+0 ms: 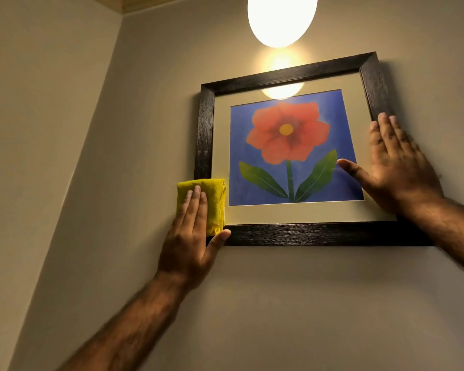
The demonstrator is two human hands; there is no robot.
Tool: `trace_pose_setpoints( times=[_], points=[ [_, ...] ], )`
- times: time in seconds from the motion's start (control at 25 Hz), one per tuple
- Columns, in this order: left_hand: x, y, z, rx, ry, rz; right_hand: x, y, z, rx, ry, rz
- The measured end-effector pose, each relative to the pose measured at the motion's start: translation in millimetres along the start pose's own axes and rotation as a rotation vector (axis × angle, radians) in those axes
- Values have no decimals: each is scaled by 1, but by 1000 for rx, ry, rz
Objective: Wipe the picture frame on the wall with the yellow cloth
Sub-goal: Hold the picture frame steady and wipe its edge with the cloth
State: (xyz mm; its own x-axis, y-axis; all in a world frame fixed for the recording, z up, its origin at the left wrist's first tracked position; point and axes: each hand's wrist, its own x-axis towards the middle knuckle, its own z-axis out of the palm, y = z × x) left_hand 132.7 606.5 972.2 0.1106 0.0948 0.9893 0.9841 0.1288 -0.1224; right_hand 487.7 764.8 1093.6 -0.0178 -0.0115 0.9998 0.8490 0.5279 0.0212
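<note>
A dark wooden picture frame [287, 74] hangs on a beige wall, holding a red flower on blue behind glass. A folded yellow cloth [212, 195] lies flat over the frame's lower left corner, pressed there by my left hand [190, 239], fingers straight on the cloth and thumb on the bottom rail. My right hand [397, 167] rests flat with spread fingers on the frame's right side, its thumb over the glass; it covers the lower right corner.
A glowing round lamp [281, 20] hangs just above the frame and reflects in the glass. A wall corner [91, 145] runs down to the left of the frame. Bare wall [292, 303] spreads below.
</note>
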Motion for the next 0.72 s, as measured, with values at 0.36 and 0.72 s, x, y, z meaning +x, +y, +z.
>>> trace_pose_setpoints(
  times=[0.36, 0.72],
  points=[
    [197, -10, -21, -49, -62, -144, -1, -2, -1, -7, 14, 4],
    [91, -5, -4, -51, -18, -64, 1, 0, 1, -2, 23, -1]
  ],
)
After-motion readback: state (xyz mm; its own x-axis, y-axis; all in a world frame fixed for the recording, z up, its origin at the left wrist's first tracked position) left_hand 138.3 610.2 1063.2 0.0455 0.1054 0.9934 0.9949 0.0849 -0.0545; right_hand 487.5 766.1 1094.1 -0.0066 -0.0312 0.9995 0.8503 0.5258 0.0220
